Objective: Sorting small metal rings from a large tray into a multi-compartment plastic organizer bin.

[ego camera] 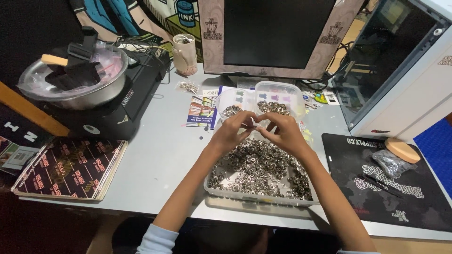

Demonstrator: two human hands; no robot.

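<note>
In the head view, two hands are meeting above one large clear tray (221,190) that is sitting on the grey table (160,160) and holding a heap of small silver metal rings (259,167), far too many to count. The left hand (232,131) and the right hand (281,133) are hovering over the tray's far edge, fingertips touching each other; each grip is pinched narrow, and whatever tiny piece is lying between the fingertips is too small to make out. Just beyond the tray, two smaller clear tubs are standing side by side: the left tub (234,99) is holding a thin layer of the same rings, and the right tub (278,91), square-cornered, is holding more of them. Behind the tray, one dark monitor (278,33) is standing at the back of the table. Left of the tray, one black stove (117,101) is carrying one steel bowl (77,91) with black clips inside, and one flat dark box (70,169) is lying nearer the table edge. One pale cup (184,54) is standing behind the tray, to the left of the monitor. Right of the tray, one black mat (372,183) is lying with one round wooden disc (402,150) and one small clear bag (390,163) on it.
</note>
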